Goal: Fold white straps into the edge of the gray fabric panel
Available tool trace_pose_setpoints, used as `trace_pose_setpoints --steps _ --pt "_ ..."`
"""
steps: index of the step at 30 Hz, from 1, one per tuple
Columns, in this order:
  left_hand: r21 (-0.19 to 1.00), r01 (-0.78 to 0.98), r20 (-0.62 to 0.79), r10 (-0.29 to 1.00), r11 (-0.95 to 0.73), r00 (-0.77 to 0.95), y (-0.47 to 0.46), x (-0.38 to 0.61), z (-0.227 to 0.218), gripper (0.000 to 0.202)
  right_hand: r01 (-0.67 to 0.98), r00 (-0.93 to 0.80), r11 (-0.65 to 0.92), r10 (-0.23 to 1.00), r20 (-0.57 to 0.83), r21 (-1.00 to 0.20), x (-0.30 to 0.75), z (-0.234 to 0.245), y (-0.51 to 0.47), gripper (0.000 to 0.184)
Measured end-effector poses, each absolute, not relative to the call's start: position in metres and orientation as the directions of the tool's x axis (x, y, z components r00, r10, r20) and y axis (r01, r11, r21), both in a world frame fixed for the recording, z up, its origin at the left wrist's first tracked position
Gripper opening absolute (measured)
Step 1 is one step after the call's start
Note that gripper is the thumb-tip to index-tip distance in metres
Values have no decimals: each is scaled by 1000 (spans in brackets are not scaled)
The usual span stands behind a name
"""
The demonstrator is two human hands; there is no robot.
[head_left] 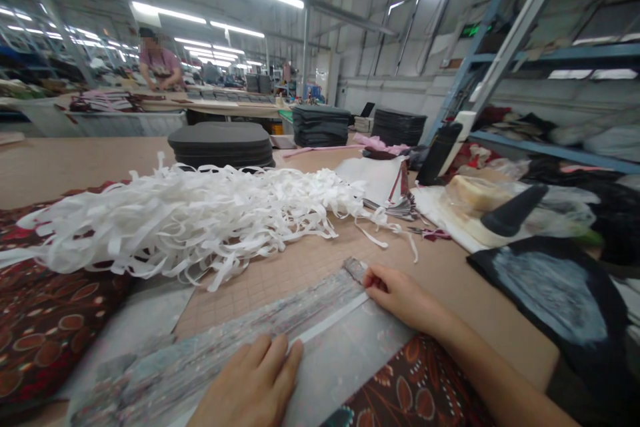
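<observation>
A narrow white tape runs slantwise along a greyish fabric panel on the work table. Beside the tape lies a mottled, glossy grey band. My left hand rests flat over the tape's near part, fingers stretched out. At the far end my right hand is closed, thumb and forefinger pinching the tape's end by the panel's edge. Brown-red floral fabric shows under my right forearm. A large tangled heap of white tape strips lies beyond both hands.
Patterned fabric covers the left side. Dark stacked pads stand behind the heap. Scissors lie to the right, near a dark cone-shaped object and a black cloth with a pale smear. A person works farther back.
</observation>
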State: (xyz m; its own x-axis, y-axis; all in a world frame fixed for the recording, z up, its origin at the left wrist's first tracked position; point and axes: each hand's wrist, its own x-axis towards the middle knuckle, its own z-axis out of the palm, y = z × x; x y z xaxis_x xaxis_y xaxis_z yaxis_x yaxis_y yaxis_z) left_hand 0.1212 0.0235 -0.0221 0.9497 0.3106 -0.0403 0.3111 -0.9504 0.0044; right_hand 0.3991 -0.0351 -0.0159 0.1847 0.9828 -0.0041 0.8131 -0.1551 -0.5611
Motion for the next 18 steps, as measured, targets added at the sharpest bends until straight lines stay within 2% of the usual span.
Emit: trace_pose_setpoints --steps 5,11,16,18 --pt "41 352 -114 346 -935 931 23 126 -16 54 824 223 -196 975 -13 -532 397 -18 -34 13" --pt "48 339 -89 334 -940 939 23 123 -20 53 847 225 -197 974 -2 -494 396 -18 -33 13" --pt "23 326 -27 325 -945 945 24 122 -27 50 922 222 -181 971 85 -341 394 -14 -35 15" --pt "25 322 -4 322 -947 947 24 123 -29 47 950 122 -74 982 144 -303 384 -11 -40 18"
